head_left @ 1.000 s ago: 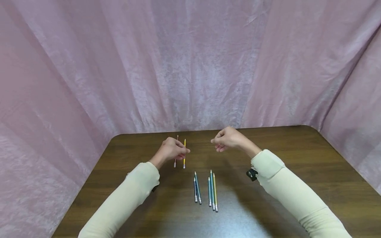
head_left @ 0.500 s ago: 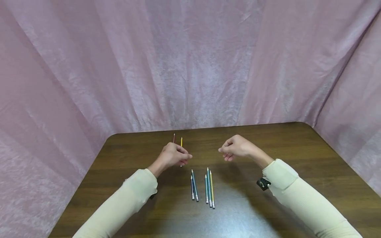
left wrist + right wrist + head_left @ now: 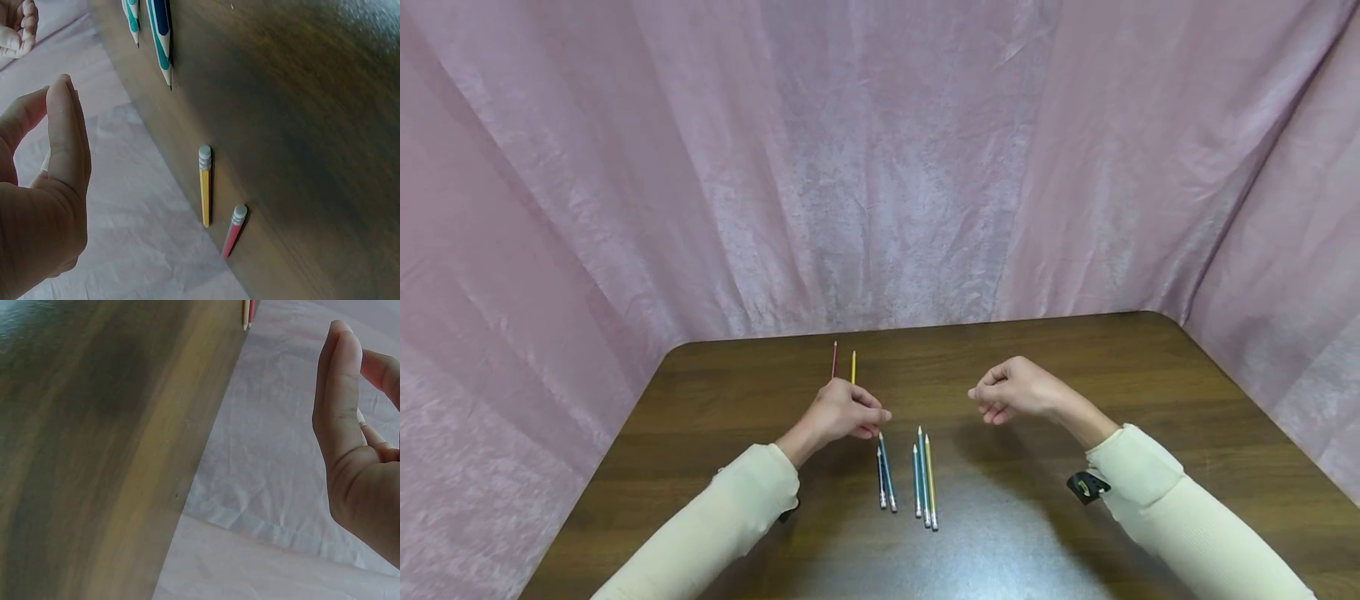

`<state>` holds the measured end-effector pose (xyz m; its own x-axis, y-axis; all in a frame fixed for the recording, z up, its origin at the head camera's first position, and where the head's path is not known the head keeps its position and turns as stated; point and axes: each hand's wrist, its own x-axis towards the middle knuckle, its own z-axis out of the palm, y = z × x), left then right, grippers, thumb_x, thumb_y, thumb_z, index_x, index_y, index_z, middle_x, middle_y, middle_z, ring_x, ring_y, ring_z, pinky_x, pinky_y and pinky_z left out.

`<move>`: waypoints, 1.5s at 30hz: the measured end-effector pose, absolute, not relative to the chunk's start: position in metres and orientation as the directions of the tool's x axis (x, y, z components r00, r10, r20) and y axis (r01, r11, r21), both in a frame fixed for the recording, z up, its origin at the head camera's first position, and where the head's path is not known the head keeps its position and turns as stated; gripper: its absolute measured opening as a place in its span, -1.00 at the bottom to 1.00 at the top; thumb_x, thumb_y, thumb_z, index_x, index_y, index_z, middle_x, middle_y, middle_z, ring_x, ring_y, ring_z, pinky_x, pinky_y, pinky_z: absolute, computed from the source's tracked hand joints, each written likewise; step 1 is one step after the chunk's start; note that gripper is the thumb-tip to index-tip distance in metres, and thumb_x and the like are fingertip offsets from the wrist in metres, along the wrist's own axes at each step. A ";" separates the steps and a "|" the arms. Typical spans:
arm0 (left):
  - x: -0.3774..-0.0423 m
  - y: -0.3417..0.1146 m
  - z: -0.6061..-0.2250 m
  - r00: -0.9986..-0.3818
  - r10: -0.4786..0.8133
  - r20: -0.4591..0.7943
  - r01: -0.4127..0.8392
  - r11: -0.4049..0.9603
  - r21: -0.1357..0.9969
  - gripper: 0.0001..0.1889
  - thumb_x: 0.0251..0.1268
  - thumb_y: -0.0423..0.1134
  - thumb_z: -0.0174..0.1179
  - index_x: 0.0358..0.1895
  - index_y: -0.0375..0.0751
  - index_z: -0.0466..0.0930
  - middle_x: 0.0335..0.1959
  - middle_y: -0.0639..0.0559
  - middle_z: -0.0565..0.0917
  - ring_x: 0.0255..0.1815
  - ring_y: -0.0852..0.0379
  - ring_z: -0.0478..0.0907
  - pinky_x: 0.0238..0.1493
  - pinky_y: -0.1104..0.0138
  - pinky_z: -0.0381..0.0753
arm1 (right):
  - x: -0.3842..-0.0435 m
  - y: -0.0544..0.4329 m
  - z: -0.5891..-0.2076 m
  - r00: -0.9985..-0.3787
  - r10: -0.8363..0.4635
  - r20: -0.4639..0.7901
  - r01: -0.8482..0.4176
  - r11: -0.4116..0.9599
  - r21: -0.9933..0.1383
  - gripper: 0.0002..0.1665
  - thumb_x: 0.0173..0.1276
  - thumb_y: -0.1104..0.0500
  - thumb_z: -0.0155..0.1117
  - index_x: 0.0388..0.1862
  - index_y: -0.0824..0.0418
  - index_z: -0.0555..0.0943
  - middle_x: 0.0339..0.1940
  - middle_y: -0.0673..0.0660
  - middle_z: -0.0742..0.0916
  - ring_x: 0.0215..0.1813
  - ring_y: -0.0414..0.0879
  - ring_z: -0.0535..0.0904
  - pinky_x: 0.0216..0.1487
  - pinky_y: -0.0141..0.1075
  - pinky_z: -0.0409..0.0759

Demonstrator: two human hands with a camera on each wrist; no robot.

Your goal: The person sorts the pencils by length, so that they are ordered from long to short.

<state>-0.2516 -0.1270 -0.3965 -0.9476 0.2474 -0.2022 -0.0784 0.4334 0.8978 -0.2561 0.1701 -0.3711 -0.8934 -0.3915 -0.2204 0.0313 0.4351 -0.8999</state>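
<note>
Pink curtain [image 3: 880,167] backs the desk [image 3: 1150,375]; thumb and fingertip meet on left hand [image 3: 838,412], near pencils [image 3: 205,194], and on right hand [image 3: 1022,390], nearer the desk's right edge.

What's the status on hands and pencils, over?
Left hand, right hand: empty, pinched closed. Red pencil and farther yellow pencil lying on table, five pencils nearer. Left hand partly blocks head view of far pair.

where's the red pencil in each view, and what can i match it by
Head: red pencil just left of centre, its near end hidden behind the left hand.
Left wrist: red pencil in the lower part, right of centre, eraser end up.
Right wrist: red pencil right of centre, cut off by the top edge.
Shared landmark: the yellow pencil beside it.
</note>
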 end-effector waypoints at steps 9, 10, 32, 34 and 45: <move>-0.247 -0.126 -0.402 -0.941 0.275 -0.198 -0.054 0.455 0.889 -0.86 0.15 -0.36 0.45 -0.32 -0.40 0.74 -0.43 -0.24 0.75 -0.51 0.12 0.70 -0.31 0.16 0.78 | -0.248 0.173 -0.376 -0.886 -0.406 -0.225 0.039 0.418 -0.908 -0.78 0.40 0.27 0.27 -0.20 0.48 0.64 -0.45 0.19 0.71 -0.44 -0.12 0.69 -0.33 -0.27 0.76; -0.246 -0.126 -0.403 -0.941 0.277 -0.197 -0.052 0.457 0.888 -0.86 0.15 -0.36 0.45 -0.33 -0.40 0.74 -0.45 -0.20 0.75 -0.51 0.12 0.69 -0.31 0.16 0.78 | -0.247 0.173 -0.376 -0.885 -0.407 -0.227 0.040 0.419 -0.907 -0.78 0.40 0.27 0.27 -0.20 0.49 0.64 -0.45 0.21 0.71 -0.44 -0.12 0.69 -0.33 -0.27 0.76; -0.236 -0.103 -0.417 -0.895 0.360 -0.265 -0.110 0.398 0.911 -0.92 0.11 -0.49 0.39 -0.40 -0.49 0.71 -0.52 -0.21 0.73 -0.62 0.21 0.63 -0.46 0.33 0.75 | -0.238 0.167 -0.389 -0.868 -0.429 -0.250 0.057 0.414 -0.908 -0.71 0.39 0.29 0.26 -0.15 0.58 0.60 -0.44 0.23 0.71 -0.44 -0.13 0.69 -0.30 -0.20 0.77; -0.234 -0.098 -0.419 -0.888 0.366 -0.277 -0.119 0.400 0.909 -0.94 0.10 -0.50 0.38 -0.41 -0.48 0.71 -0.57 -0.16 0.72 -0.62 0.22 0.63 -0.47 0.34 0.74 | -0.237 0.168 -0.389 -0.868 -0.429 -0.250 0.056 0.416 -0.908 -0.71 0.40 0.28 0.26 -0.15 0.58 0.60 -0.42 0.25 0.72 -0.44 -0.12 0.69 -0.28 -0.18 0.77; -0.231 -0.075 -0.428 -0.864 0.368 -0.342 -0.169 0.428 0.888 -0.97 0.08 -0.59 0.31 -0.39 -0.50 0.70 -0.61 -0.19 0.70 -0.64 0.17 0.65 -0.51 0.39 0.72 | -0.231 0.180 -0.389 -0.876 -0.406 -0.261 0.084 0.405 -0.910 -0.72 0.42 0.27 0.28 -0.15 0.55 0.60 -0.42 0.24 0.71 -0.43 -0.11 0.69 -0.24 -0.12 0.77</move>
<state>-0.2307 -0.0749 -0.4277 -0.8645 0.3679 -0.3425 -0.1693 0.4284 0.8876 -0.2311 0.1795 -0.3887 -0.8756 -0.4063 -0.2614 0.0838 0.4052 -0.9104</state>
